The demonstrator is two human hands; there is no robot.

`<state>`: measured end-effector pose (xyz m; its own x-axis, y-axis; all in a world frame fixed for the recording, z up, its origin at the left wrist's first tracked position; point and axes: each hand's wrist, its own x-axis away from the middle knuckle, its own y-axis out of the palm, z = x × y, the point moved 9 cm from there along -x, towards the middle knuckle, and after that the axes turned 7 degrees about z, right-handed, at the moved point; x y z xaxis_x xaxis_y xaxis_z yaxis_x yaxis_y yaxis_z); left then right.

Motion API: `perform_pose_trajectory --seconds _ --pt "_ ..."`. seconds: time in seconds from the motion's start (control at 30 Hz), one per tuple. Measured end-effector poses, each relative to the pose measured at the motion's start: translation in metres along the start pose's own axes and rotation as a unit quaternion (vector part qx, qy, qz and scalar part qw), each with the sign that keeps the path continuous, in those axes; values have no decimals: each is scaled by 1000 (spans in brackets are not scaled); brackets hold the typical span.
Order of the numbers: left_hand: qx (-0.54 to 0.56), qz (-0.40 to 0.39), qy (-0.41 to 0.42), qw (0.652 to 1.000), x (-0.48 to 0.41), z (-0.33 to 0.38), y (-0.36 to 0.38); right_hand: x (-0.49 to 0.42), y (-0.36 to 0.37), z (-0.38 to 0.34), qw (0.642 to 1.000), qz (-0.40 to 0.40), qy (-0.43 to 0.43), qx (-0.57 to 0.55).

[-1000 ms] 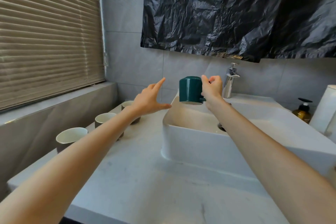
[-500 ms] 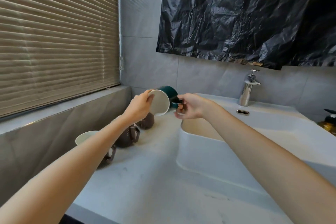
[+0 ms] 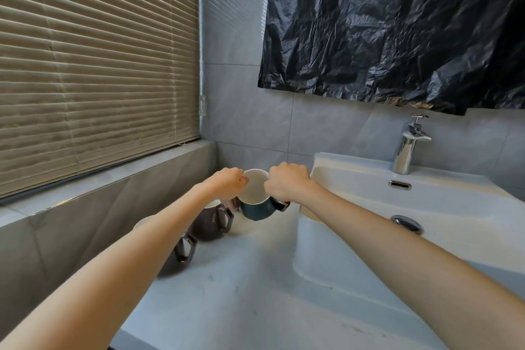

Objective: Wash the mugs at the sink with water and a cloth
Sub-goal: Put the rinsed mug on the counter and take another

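A dark green mug [image 3: 255, 207] with a white inside stands upright, low over the counter left of the white sink [image 3: 426, 207]. My left hand [image 3: 227, 183] pinches its left rim. My right hand [image 3: 288, 185] grips its right side near the handle [image 3: 279, 204]. Two dark brown mugs stand along the wall: one marked "Nice" [image 3: 211, 221], right beside the green mug, and a nearer one [image 3: 181, 253], mostly hidden by my left forearm. No cloth is in view.
A chrome tap [image 3: 409, 145] stands at the back of the sink, with the drain plug [image 3: 406, 223] in the basin. The pale counter [image 3: 241, 293] runs toward me. A tiled ledge [image 3: 99, 179] and a blind close the left; black plastic sheet [image 3: 397, 23] hangs above.
The green mug went from over the sink leftward and down to the counter beside the brown mugs, turning upright. My left hand took hold of its rim. The view swung left.
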<state>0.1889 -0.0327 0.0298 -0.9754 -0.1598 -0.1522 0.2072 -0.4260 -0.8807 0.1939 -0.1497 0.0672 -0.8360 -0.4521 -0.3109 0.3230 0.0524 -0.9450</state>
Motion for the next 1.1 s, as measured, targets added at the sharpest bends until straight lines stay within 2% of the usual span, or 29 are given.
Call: perform_pose_trajectory --seconds 0.1,0.17,0.3,0.43,0.53,0.7,0.93,1.1 --pt "64 -13 -7 998 -3 -9 2 -8 9 2 1000 -19 14 -6" --pt "62 14 8 998 -6 -18 -7 -14 16 12 997 -54 43 -29" --pt "-4 82 16 997 -4 -53 -26 -26 33 31 985 -105 114 -71" --pt "-65 60 13 996 16 -77 -15 -35 53 33 976 -128 149 -93" --pt "-115 75 14 991 31 -81 -11 -41 72 28 966 -160 170 -115" --pt "-95 110 19 989 37 -86 -15 -43 102 15 943 -227 194 -149" --pt "-87 133 30 987 33 -90 -15 -43 128 12 915 -280 208 -203" --pt "-77 143 37 986 33 -88 -15 -39 127 17 909 -270 217 -231"
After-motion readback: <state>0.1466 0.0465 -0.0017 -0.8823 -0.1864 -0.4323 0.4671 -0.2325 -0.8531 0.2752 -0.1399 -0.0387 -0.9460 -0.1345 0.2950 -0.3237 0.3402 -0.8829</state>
